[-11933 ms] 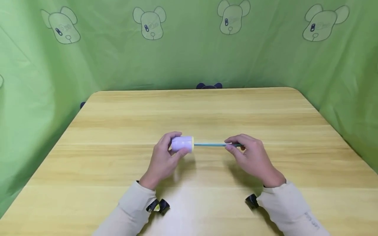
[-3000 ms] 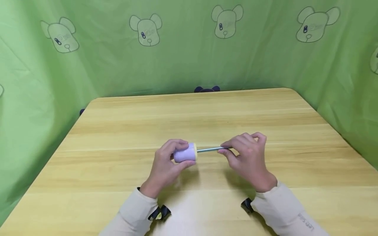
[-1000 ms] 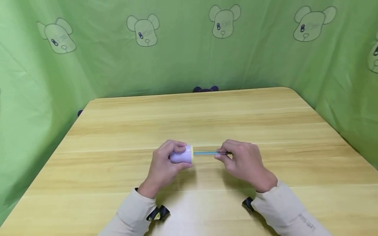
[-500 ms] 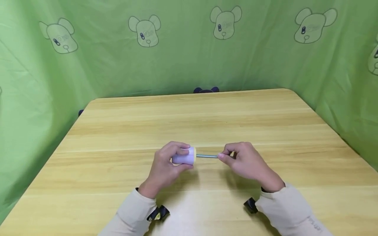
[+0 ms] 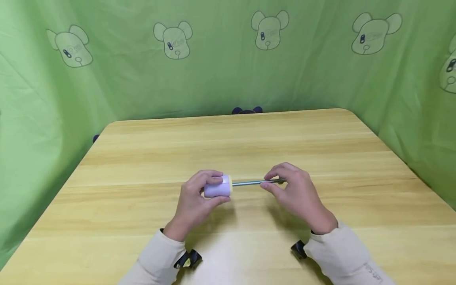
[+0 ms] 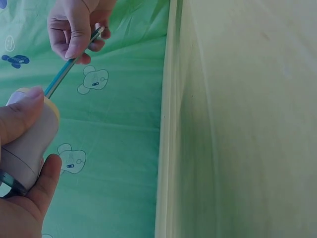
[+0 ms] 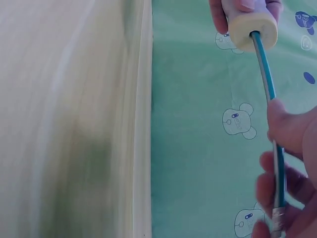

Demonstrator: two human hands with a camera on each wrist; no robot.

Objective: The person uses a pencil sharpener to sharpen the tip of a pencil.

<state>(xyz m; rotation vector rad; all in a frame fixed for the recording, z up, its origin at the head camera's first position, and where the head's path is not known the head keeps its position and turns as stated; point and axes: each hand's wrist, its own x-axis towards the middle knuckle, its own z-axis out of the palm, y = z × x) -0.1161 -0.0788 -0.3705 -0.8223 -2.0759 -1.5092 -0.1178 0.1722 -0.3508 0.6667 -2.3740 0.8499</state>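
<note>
My left hand point(image 5: 194, 204) grips a small lilac pencil sharpener point(image 5: 216, 190) lying on its side, thumb below and fingers over the top. Its pale yellow end faces right. A blue-and-silver striped pencil point(image 5: 246, 183) runs into the hole in that end, as the right wrist view shows; its tip is hidden inside. Thumb and fingers of my right hand point(image 5: 298, 194) pinch the pencil toward its rear. A metal ferrule point(image 7: 278, 217) shows at the pencil's back end. In the left wrist view, the sharpener point(image 6: 35, 130) has a dark, glossy part at its far end from the pencil.
Both hands are above a light wood-grain table point(image 5: 228, 142) with rounded far corners. A green curtain point(image 5: 221, 79) printed with bear heads hangs behind it and along both sides. Black devices, such as this wrist camera point(image 5: 298, 249), sit at both sleeve cuffs.
The right hand's fingers have shifted repeatedly around the pencil; half a second ago they were more curled, now straighter along it. The left hand keeps its hold. Less pencil shows between hands than 11.9 seconds ago.
</note>
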